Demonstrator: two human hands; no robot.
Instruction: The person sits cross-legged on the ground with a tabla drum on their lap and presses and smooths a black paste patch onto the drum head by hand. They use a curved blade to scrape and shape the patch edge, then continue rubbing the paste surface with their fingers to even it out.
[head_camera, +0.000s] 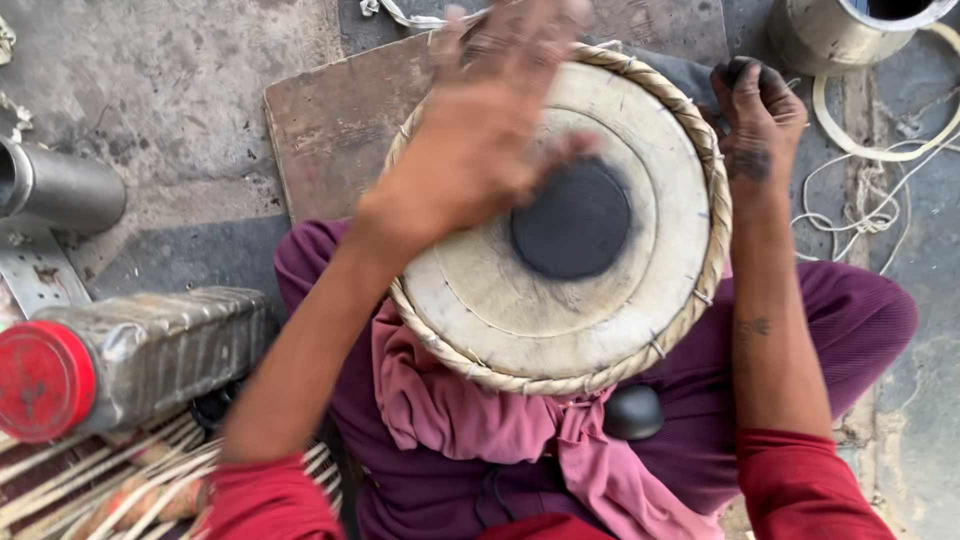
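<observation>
A round drum (590, 330) rests on my lap, with a pale skin head, a black circle (572, 220) at its middle and a braided rim. My left hand (490, 120) is blurred above the far left part of the head, fingers spread, holding nothing. My right hand (757, 112), blackened at the fingers, grips the drum's far right rim. A pink cloth (470, 410) lies under the drum on my purple-clad legs.
A clear plastic bottle with a red cap (120, 362) lies at the left, over cane strips (90, 485). A metal cylinder (60, 190) sits further left, a metal pot (850, 30) at top right, cords (870, 200) beside it. A brown board (330, 120) lies under the drum.
</observation>
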